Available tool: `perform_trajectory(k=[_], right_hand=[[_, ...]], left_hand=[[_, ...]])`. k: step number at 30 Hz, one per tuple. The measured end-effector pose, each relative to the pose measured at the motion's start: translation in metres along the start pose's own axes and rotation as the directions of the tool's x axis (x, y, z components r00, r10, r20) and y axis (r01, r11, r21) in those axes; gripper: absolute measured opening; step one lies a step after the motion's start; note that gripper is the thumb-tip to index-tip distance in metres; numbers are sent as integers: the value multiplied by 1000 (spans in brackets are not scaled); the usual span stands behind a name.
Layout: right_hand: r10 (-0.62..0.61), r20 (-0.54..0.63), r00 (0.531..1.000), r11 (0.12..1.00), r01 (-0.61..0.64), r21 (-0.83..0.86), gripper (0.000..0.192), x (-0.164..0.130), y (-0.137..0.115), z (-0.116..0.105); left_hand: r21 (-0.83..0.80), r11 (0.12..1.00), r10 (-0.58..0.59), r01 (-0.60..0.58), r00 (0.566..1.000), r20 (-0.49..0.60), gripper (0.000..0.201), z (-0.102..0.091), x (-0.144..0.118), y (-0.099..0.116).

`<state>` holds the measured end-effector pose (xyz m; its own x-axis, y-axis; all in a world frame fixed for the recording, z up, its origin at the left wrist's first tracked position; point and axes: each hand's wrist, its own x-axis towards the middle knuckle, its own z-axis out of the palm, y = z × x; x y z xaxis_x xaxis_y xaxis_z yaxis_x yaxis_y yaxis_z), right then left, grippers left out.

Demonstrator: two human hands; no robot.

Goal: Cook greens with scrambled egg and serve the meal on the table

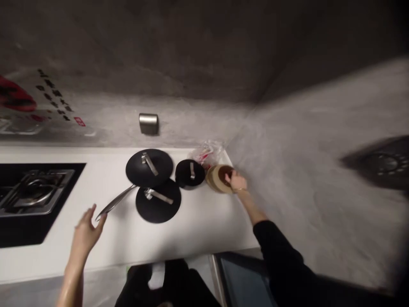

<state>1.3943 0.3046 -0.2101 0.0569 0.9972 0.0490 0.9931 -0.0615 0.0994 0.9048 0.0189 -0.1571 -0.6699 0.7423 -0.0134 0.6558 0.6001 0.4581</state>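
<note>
My right hand is at the far right of the white counter, its fingers closed on the top of the brown lid of a yellowish pot. My left hand hovers over the counter, thumb and fingers spread. Its thumb is close to the end of a long metal handle; I cannot tell whether they touch. That handle runs toward a large black lid with a metal grip. In front lies another black lid. A smaller black-lidded pot stands beside the yellowish pot.
A gas stove is set into the counter at the left. Behind the pots lies a clear plastic bag against the grey wall. A metal fixture is mounted on that wall. Below the counter is a dark panel.
</note>
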Motion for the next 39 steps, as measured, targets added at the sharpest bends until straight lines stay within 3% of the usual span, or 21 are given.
perform_trajectory(k=[2, 4, 6, 8, 10, 11, 13, 16, 22, 25, 27, 29, 31, 32, 33, 35, 37, 39], right_hand=[[-40, 1, 999, 999, 40, 4, 43, 18, 5, 17], [-72, -4, 997, 997, 72, 17, 43, 31, 11, 32], [-103, -2, 995, 994, 103, 29, 44, 40, 16, 45], [-126, 8, 992, 991, 126, 44, 43, 44, 18, 55], [-140, 19, 990, 989, 138, 60, 43, 45, 17, 62], [-142, 23, 990, 988, 140, 67, 43, 45, 16, 64], [-144, 27, 989, 987, 141, 82, 44, 43, 13, 68], [-147, 25, 989, 984, 143, 104, 44, 40, 9, 71], [-107, 53, 993, 982, 97, 159, 46, 34, 5, 67], [-41, 63, 997, 983, 29, 179, 50, 27, -1, 50], [-9, 53, 999, 956, -7, 292, 51, 11, -5, 30], [-99, 52, 994, 814, 51, 579, 47, -20, -7, 5], [-330, -8, 944, 470, 171, 866, 42, -64, -5, -23], [-441, -63, 895, 302, 215, 929, 43, -90, -4, -37], [-496, -127, 859, 189, 250, 950, 46, -116, -2, -50], [-445, -234, 865, 121, 317, 941, 36, -165, 0, -74], [-273, -291, 917, 193, 349, 917, 20, -206, 6, -89], [-71, -294, 953, 286, 302, 909, 13, -242, 16, -96]], left_hand=[[-159, 986, -14, 44, 982, 186, 75, 33, -19, 33], [-379, 918, 24, 120, 935, 354, 76, 51, -42, 61], [-632, 728, 133, 267, 849, 512, 72, 60, -64, 87], [-762, 429, 281, 485, 730, 623, 66, 68, -77, 112], [-735, 173, 428, 655, 622, 656, 65, 78, -82, 137], [-698, 95, 487, 710, 578, 655, 66, 84, -83, 149], [-638, 9, 562, 770, 524, 640, 67, 96, -81, 169], [-602, -51, 599, 797, 507, 620, 66, 111, -77, 192], [-563, -96, 654, 821, 478, 586, 67, 118, -70, 224], [-597, -42, 701, 801, 449, 554, 66, 111, -69, 236], [-627, 37, 736, 778, 403, 544, 66, 104, -70, 240], [-632, 136, 781, 763, 310, 543, 67, 100, -73, 241], [-610, 234, 821, 757, 182, 541, 70, 98, -78, 241], [-593, 277, 834, 756, 118, 540, 71, 98, -82, 241], [-573, 318, 840, 756, 56, 540, 72, 99, -86, 241], [-522, 396, 836, 755, -60, 546, 72, 102, -98, 242], [-461, 474, 816, 750, -179, 549, 74, 106, -113, 244], [-405, 546, 792, 734, -294, 536, 74, 110, -131, 248]])
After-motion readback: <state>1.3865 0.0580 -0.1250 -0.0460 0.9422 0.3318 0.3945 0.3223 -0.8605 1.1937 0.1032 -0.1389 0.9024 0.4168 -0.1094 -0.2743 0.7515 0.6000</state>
